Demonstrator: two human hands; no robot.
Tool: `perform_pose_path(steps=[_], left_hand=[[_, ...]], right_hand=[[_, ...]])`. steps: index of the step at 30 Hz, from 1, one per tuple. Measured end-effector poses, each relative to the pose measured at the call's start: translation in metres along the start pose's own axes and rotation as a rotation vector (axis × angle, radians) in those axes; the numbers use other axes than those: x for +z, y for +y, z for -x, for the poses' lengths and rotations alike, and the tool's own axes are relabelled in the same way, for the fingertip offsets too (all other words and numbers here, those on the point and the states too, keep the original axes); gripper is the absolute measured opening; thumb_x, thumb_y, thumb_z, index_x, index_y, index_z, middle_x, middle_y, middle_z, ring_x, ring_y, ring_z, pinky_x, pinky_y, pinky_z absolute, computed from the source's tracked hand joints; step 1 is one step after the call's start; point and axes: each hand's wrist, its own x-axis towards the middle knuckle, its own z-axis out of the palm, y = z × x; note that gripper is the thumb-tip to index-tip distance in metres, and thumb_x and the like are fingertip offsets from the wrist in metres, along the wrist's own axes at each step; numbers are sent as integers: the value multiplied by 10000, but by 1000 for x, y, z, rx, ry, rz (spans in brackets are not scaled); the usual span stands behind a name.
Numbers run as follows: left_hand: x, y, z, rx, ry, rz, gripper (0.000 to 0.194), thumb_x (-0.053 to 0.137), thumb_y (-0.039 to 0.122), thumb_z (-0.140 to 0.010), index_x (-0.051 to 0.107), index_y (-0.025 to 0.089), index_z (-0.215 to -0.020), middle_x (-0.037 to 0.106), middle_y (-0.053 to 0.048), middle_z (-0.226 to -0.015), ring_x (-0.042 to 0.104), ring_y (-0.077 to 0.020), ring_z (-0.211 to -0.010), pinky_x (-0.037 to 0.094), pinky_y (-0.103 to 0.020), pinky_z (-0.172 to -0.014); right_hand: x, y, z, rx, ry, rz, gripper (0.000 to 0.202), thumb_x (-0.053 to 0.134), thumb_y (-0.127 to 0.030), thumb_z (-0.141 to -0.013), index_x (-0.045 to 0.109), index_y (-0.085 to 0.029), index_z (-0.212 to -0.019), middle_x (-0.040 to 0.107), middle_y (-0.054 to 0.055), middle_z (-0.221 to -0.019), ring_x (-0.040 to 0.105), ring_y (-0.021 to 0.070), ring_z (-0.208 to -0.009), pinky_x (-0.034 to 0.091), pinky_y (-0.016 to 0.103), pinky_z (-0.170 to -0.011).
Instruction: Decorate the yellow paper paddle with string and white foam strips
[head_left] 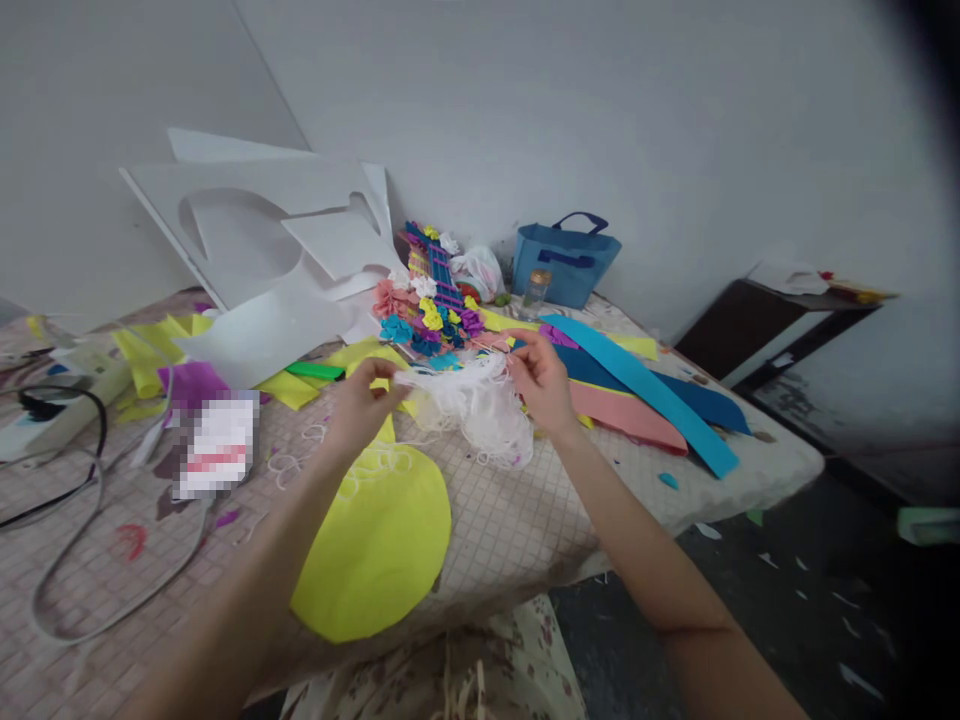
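Note:
A loose tangle of white thread (491,410) hangs between my two hands above the table. My left hand (367,400) pinches its left end with thumb and fingers. At its upper right, my right hand (541,385) has its fingers closed on the same thread. Below my left hand, a round yellow sheet (382,550) lies near the table's front edge, with loops of white thread over its top. Behind the tangle stands a colourful piece with crepe flowers (431,312) in pink, yellow, blue and purple.
Blue strips (645,385) and a pink strip (626,415) lie right. Cut white boards (255,240) lean on the wall. Behind are a blue bag (562,265) and a glass jar (536,290). Cables (97,610) and a power strip (60,415) lie left.

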Motion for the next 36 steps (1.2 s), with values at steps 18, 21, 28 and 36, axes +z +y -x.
perform_pose_path(steps=[18,21,28,36], left_hand=[[37,20,-7,165,9,-177,151,588,305,-755,578,177,-675,518,25,-574,421,-98,-517,271,-221,-480],[30,17,-8,3,-55,73,186,614,347,-735,551,176,-697,426,54,-529,330,-71,-447,219,-214,-436],[25,29,-7,-280,-198,625,300,713,333,-644,457,190,-704,321,104,-488,167,-19,-371,93,-174,-374],[19,17,-6,-293,-22,615,194,695,240,-682,525,163,-737,350,104,-452,210,-10,-341,123,-141,-332]], right_hand=[[7,-14,-1,-1,-187,75,197,488,-319,-890,644,-198,-905,599,18,-805,470,113,-614,353,252,-550],[3,-11,-3,1,-194,120,204,547,-370,-860,638,-190,-889,578,8,-747,441,109,-592,325,250,-532],[9,-7,-2,-66,-375,334,221,605,-368,-840,612,-191,-707,479,-10,-651,436,126,-609,310,259,-551],[-2,0,-6,-215,-114,380,121,576,-226,-847,654,-204,-758,575,48,-774,549,196,-788,423,325,-708]])
